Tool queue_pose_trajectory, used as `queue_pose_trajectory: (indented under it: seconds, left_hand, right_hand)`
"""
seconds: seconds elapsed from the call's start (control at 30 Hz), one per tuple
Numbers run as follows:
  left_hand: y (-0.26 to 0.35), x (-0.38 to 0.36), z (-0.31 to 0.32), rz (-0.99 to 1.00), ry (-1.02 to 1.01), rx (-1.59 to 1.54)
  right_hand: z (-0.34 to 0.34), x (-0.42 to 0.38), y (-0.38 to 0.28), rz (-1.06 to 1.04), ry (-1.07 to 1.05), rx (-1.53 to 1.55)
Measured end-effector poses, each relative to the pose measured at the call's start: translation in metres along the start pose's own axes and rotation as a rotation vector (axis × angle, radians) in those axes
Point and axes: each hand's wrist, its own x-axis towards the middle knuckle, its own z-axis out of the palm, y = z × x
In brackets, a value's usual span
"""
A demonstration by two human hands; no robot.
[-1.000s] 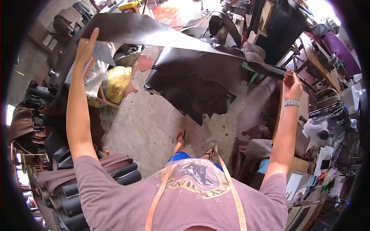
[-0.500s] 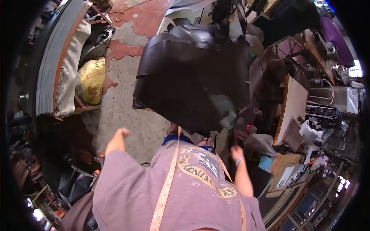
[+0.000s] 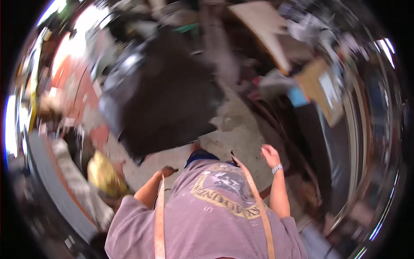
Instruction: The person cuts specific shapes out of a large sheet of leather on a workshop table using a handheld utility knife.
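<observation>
My left hand (image 3: 167, 172) hangs beside my shirt, near the upper end of the measuring tape (image 3: 160, 216) draped down my chest; motion blur hides its fingers. Out to the right, my right hand (image 3: 269, 152) hovers over the floor with a watch on the wrist; its fingers look curled, but the blur hides whether they hold anything. In front of me a large dark sheet of material (image 3: 168, 95) lies draped over a support, its lower edge hanging above the floor. Neither hand touches it.
A yellow sack (image 3: 103, 175) sits at the left beside a long stack of grey sheets (image 3: 64, 190). At the right are a tan board (image 3: 321, 88) and a light panel (image 3: 263, 28). Concrete floor (image 3: 237, 125) shows between the dark sheet and the right side.
The view has swung to the right, so the dark sheet and the sack sit further left and lower. My left hand has come closer to my body.
</observation>
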Motion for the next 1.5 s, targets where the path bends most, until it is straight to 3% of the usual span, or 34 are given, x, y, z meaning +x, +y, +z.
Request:
queue_pose_trajectory:
  seconds: [0.07, 0.13, 0.3, 0.33, 0.37, 0.47, 0.57, 0.63, 0.67, 0.73, 0.83, 0.9, 0.93, 1.13, 1.2, 1.27, 1.33, 1.47, 1.5]
  left_hand:
    - [0.007, 0.008, -0.011, 0.067, -0.043, 0.115]
    - [0.019, 0.015, -0.024, 0.09, -0.086, 0.114]
    - [0.098, 0.02, -0.013, 0.01, -0.08, 0.166]
    - [0.115, 0.021, -0.007, 0.011, -0.062, 0.195]
    - [0.136, 0.027, -0.002, 0.02, -0.055, 0.232]
    - [0.211, 0.056, 0.012, 0.104, -0.114, 0.422]
    - [0.29, 0.103, 0.016, 0.36, -0.265, 0.832]
    - [0.355, 0.145, 0.018, 0.697, -0.352, 1.186]
    - [0.394, 0.159, 0.024, 0.74, -0.338, 1.206]
    - [0.466, 0.182, 0.05, 0.353, -0.104, 0.556]
    - [0.645, 0.138, 0.112, 0.511, 0.094, 0.602]
    - [0.75, 0.106, 0.163, 0.934, 0.127, 0.587]
    - [0.804, 0.077, 0.194, 1.02, 0.138, 0.514]
    - [1.057, 0.036, 0.369, 1.289, 0.2, 0.289]
    - [1.125, 0.018, 0.43, 1.39, 0.204, 0.482]
    - [1.179, 0.015, 0.487, 1.388, -0.01, 0.484]
    - [1.233, 0.041, 0.538, 1.532, 0.094, 0.747]
    - [1.304, 0.091, 0.633, 1.455, 0.121, 0.917]
    - [1.318, 0.114, 0.649, 1.456, 0.243, 0.957]
  right_hand:
    - [-0.018, -0.042, -0.066, -0.224, 0.06, 0.157]
    - [-0.073, -0.116, -0.132, -0.394, 0.258, 0.048]
    - [-0.231, -0.347, -0.141, -0.624, 0.866, -0.182]
    - [-0.252, -0.393, -0.136, -0.864, 1.06, -0.275]
    - [-0.277, -0.456, -0.138, -0.904, 1.122, -0.411]
    - [-0.314, -0.631, -0.146, -0.83, 1.014, -0.784]
    - [-0.306, -0.712, -0.153, -0.871, 0.959, -1.133]
    - [-0.299, -0.737, -0.139, -0.871, 0.969, -1.243]
    - [-0.305, -0.743, -0.127, -0.865, 0.979, -1.274]
    - [-0.314, -0.751, -0.106, -0.854, 1.009, -1.327]
    - [-0.341, -0.76, -0.067, -0.84, 1.068, -1.368]
    - [-0.369, -0.762, -0.038, -0.849, 1.097, -1.382]
    - [-0.386, -0.761, -0.024, -0.86, 1.112, -1.392]
    - [-0.512, -0.781, 0.06, -0.832, 1.201, -1.442]
    - [-0.559, -0.79, 0.081, -0.827, 1.244, -1.422]
    - [-0.59, -0.792, 0.097, -0.834, 1.286, -1.465]
    - [-0.618, -0.8, 0.119, -0.843, 1.356, -1.472]
    - [-0.683, -0.821, 0.17, -0.913, 1.505, -1.411]
    - [-0.702, -0.828, 0.187, -0.932, 1.555, -1.373]
